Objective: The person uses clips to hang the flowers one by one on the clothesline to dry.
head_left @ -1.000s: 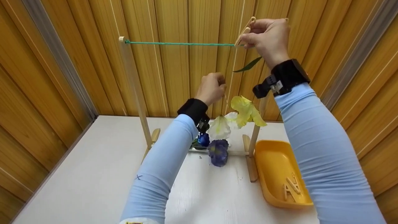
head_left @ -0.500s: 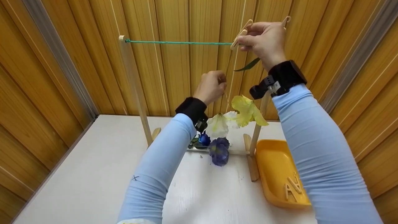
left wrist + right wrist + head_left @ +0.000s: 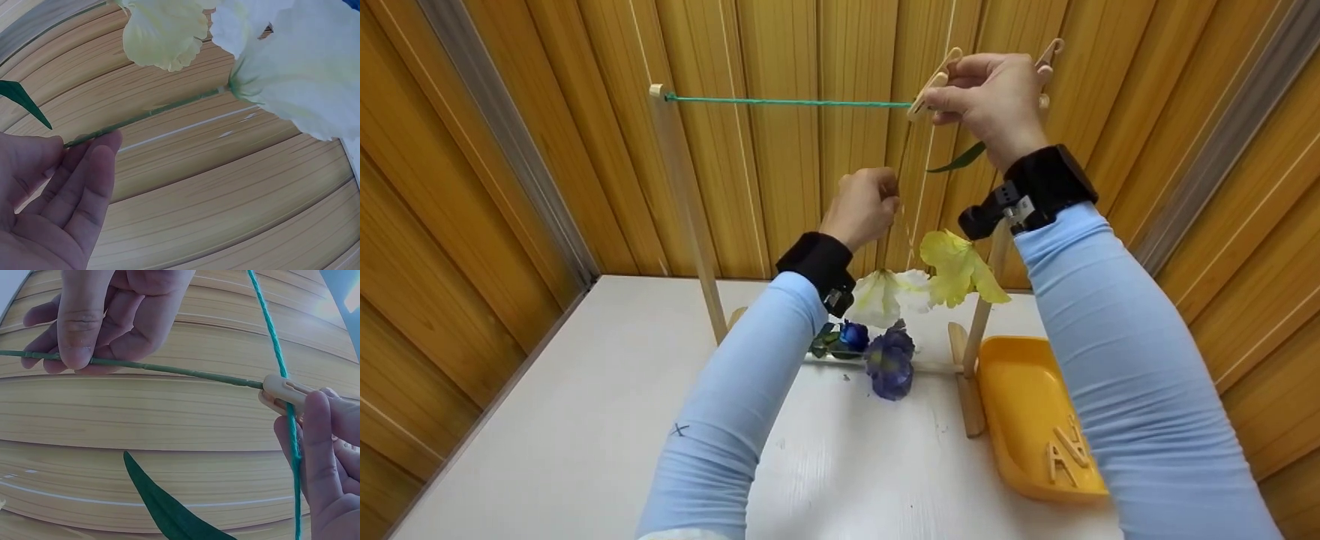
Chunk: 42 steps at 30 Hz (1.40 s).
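My left hand (image 3: 864,204) pinches the thin green stem (image 3: 169,107) of an artificial flower between thumb and fingers. Its white petals (image 3: 298,67) and purple petal (image 3: 890,364) hang below the hand in the head view. With thumb and fingers, my right hand (image 3: 994,97) grips a wooden clothespin (image 3: 934,86) on the green string (image 3: 787,101). In the right wrist view the stem's end meets the clothespin's tip (image 3: 275,388), and the string passes between its legs. A yellow flower (image 3: 958,266) hangs to the right, below a green leaf (image 3: 960,159).
Wooden posts (image 3: 686,202) hold up the string. Another clothespin (image 3: 1050,54) shows behind my right hand. A blue rose (image 3: 853,335) lies on the white table (image 3: 547,405) near the stand's crossbar. At right, a yellow tray (image 3: 994,435) contains several wooden clothespins (image 3: 1057,457).
My right hand has slid slightly left with the clothespin, uncovering more of the other one behind it. My left hand and the white and purple flower have also shifted a little left.
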Each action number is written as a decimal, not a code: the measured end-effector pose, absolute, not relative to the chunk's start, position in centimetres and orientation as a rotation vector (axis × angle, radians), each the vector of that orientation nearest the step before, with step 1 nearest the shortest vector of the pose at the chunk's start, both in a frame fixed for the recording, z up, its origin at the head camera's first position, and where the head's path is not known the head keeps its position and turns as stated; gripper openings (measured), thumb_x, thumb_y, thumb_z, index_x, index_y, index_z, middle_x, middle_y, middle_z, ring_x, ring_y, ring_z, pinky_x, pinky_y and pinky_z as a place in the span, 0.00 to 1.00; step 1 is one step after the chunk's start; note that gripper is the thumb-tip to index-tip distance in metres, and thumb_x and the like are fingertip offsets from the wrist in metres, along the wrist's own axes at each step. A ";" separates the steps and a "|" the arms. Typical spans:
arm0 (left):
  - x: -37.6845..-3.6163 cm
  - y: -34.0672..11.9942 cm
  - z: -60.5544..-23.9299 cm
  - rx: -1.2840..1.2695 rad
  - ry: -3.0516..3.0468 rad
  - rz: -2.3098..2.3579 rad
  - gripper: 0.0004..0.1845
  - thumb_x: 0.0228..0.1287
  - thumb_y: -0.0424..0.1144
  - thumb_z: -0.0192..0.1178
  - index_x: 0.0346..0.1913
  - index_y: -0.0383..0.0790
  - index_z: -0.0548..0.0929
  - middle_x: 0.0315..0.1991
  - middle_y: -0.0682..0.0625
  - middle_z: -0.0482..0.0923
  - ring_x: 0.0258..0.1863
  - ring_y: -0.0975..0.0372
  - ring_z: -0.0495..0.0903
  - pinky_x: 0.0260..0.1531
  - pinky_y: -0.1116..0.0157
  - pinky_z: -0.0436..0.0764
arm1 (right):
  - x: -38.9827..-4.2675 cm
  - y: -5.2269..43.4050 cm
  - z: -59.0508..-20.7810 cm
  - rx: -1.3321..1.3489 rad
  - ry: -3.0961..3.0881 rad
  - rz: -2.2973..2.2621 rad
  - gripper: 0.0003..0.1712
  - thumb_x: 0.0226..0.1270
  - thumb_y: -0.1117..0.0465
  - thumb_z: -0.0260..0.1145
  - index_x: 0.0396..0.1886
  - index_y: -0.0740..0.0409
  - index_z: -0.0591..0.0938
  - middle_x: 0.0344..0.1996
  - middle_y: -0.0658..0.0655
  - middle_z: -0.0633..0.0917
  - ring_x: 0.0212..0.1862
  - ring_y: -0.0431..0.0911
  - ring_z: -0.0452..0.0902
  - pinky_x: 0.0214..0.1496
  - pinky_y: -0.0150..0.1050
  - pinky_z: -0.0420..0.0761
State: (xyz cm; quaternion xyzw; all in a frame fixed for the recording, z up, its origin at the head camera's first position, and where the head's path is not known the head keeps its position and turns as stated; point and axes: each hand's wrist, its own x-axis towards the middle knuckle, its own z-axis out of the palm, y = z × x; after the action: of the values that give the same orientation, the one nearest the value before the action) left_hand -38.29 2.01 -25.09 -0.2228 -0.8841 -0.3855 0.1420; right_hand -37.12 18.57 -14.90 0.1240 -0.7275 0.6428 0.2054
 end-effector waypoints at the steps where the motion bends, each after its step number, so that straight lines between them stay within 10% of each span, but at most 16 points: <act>1: -38.3 1.9 -25.1 -0.641 -2.553 -1.107 0.08 0.75 0.28 0.57 0.44 0.33 0.86 0.42 0.43 0.87 0.37 0.59 0.82 0.36 0.67 0.81 | -37.1 18.5 -14.9 0.344 -2.031 1.794 0.19 0.60 0.72 0.76 0.52 0.71 0.85 0.33 0.54 0.88 0.33 0.44 0.87 0.35 0.30 0.86; 42: -38.5 1.5 -25.7 -0.666 -2.666 -1.139 0.10 0.79 0.33 0.52 0.54 0.34 0.79 0.49 0.41 0.84 0.37 0.59 0.77 0.37 0.66 0.77 | -36.6 18.8 -15.1 0.432 -2.177 1.719 0.24 0.64 0.72 0.70 0.59 0.64 0.75 0.40 0.53 0.85 0.41 0.43 0.84 0.40 0.32 0.87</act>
State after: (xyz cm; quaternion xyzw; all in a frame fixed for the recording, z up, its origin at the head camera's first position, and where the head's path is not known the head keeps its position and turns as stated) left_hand -38.47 1.55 -25.67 -0.2231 -0.8931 -0.3815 0.0835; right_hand -36.59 18.78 -15.10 0.1519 -0.7646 0.6038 0.1666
